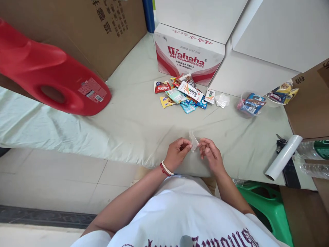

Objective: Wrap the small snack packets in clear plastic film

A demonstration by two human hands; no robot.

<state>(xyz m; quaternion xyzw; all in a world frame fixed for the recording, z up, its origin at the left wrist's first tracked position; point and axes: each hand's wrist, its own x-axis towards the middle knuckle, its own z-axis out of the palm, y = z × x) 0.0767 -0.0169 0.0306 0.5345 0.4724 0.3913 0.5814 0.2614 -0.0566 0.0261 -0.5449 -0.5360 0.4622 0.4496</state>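
A small clear plastic bag (193, 142) is pinched at its lower left edge by my left hand (179, 151), thumb against fingertips. The wrist behind that hand wears a white-beaded and a red bracelet. My right hand (211, 153) is just right of the bag, its fingers loosely curled and the thumb apart from them. Its fingertips come up to the bag's edge; whether they touch it I cannot tell. Beyond both hands lies a pile of packaged snacks (180, 94). Beside the pile is a crumpled clear plastic bag (222, 100).
A Wahaha carton (189, 55) stands behind the snacks. To the right are a clear tub (248, 110), a bowl of snacks (277, 99), a plastic film roll (283, 157) and bottles (312, 150). A large red jug (74, 80) is at left; a green stool (273, 209) is below the table.
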